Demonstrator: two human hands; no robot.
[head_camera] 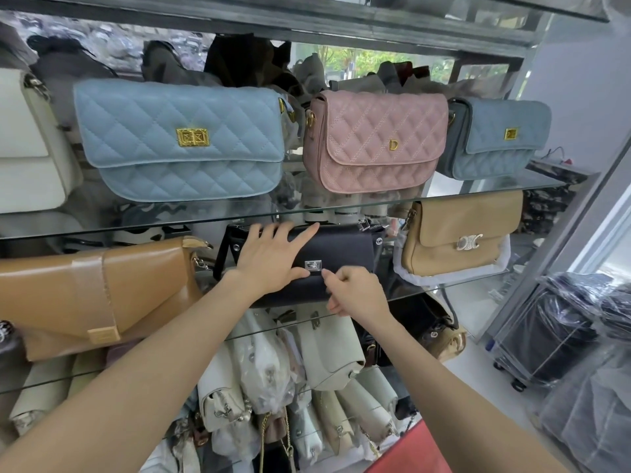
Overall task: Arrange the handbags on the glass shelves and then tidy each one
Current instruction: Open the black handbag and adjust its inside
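Note:
A black handbag (345,249) with a silver clasp (314,265) stands on the middle glass shelf (454,285). My left hand (273,256) lies flat on its front flap with fingers spread. My right hand (355,293) has curled fingers and pinches at the flap just right of the clasp. On the shelf above stand a light blue quilted bag (181,141), a pink quilted bag (372,141) and a smaller blue quilted bag (498,138). A tan bag (95,291) sits left of the black one and a beige bag (461,233) right of it.
A cream bag (27,141) is at the upper shelf's left end. Several wrapped white bags (273,377) crowd the lower shelf. Plastic-covered dark cases (553,332) stand on the floor at right. The upper glass shelf edge (307,208) runs just above my hands.

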